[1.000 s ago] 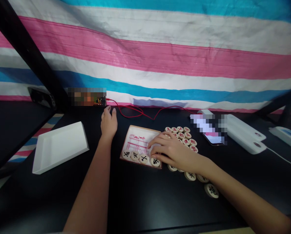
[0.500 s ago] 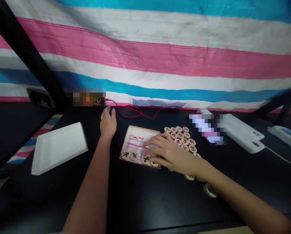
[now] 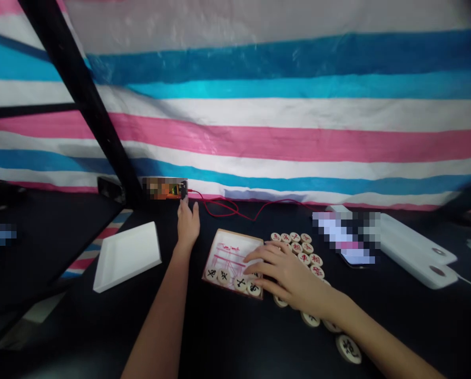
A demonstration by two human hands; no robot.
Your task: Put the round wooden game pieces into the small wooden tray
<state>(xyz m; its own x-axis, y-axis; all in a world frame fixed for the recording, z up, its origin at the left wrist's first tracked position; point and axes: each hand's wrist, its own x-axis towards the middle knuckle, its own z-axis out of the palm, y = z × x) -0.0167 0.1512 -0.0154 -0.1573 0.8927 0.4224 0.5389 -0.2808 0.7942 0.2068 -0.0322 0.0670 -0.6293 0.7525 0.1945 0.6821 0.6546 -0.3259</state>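
My right hand [image 3: 286,271] hovers over the right edge of a shallow box [image 3: 211,259], fingers spread and slightly bent. Inside the box are red line markings and a row of xiangqi pieces [image 3: 223,276] with black characters along its near side. Another piece partly shows under my fingers. Beyond and beneath that hand, several red-character xiangqi pieces [image 3: 316,271] are grouped on the black table. My left hand [image 3: 188,225] reaches forward with fingers extended, holding nothing. Its fingertips are at the lower right corner of a propped-up phone [image 3: 183,189]; whether they touch it is unclear.
A white box lid [image 3: 128,255] lies left of my left arm. A red cable [image 3: 255,217] runs along the back. On the right are a lit phone [image 3: 357,257] and white devices [image 3: 413,250]. One black-character piece [image 3: 348,348] sits near my right forearm.
The view has tilted up and turned left. My left hand has come closer to the propped-up phone. My right fingers have drawn back a little, uncovering more of the box's near-right piece.
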